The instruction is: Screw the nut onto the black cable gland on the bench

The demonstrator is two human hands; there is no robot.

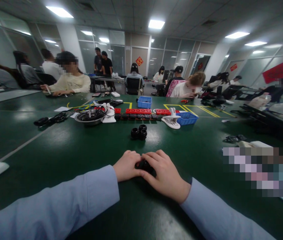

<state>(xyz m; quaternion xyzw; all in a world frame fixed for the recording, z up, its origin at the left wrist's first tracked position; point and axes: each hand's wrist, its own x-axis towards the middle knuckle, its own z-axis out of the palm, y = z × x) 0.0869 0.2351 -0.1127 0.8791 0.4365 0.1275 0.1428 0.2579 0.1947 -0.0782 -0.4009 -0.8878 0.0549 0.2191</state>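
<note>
Spreading wide and dark green, the desk [81, 150] shines softly under the ceiling lights [59, 12], pale seams [28, 142] and yellow lines [127, 103] marking its top. In the foreground a black part [145, 165] sits between the left hand [128, 166] and right hand [165, 171]; each grip is clamped on it, hiding its full shape. Just beyond lie round black pieces [139, 133], bunched together. Farther back a red strip [138, 111] runs crosswise, with a metal bowl [88, 123] and a white clip [109, 115] toward its left, another white clip [171, 121] and a blue bin [188, 120] toward its right; a second blue bin [144, 105] stands behind. Black cables [52, 119] lie to the left. Around the room, people [72, 80] sit at desks, two stand, and a red diamond sign [139, 61] hangs near glass walls [117, 45].
</note>
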